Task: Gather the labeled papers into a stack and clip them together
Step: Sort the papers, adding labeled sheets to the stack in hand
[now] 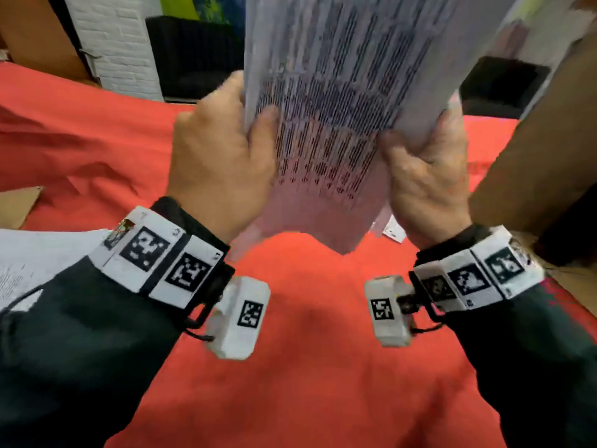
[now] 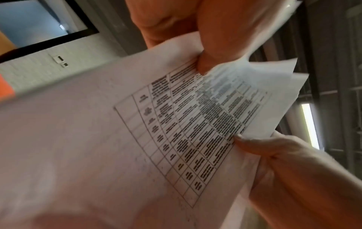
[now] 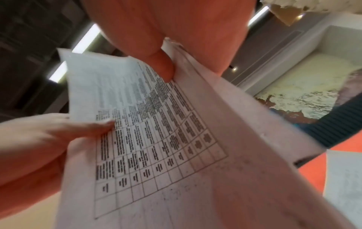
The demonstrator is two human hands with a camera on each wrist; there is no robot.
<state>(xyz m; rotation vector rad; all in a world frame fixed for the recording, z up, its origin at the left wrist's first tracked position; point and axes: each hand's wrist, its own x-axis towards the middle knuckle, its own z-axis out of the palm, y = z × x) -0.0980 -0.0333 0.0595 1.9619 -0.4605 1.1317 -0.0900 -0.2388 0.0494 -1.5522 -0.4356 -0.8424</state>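
A stack of white printed papers (image 1: 336,101) is held upright above the red tablecloth (image 1: 307,350), its lower edge off the cloth. My left hand (image 1: 223,160) grips its left edge, thumb across the front sheet. My right hand (image 1: 426,176) grips the right edge. In the left wrist view the papers (image 2: 176,131) show a printed table, with my left thumb (image 2: 221,40) on top and the right hand's thumb (image 2: 252,144) opposite. The right wrist view shows the same sheets (image 3: 156,139), my right thumb (image 3: 156,51) pressing them. No clip is in view.
More white paper (image 1: 35,257) lies on the cloth at the left, by a piece of brown cardboard (image 1: 17,205). A small white card (image 1: 394,232) lies under the stack. A brown cardboard box (image 1: 542,150) stands at the right. A white brick wall (image 1: 119,43) is behind.
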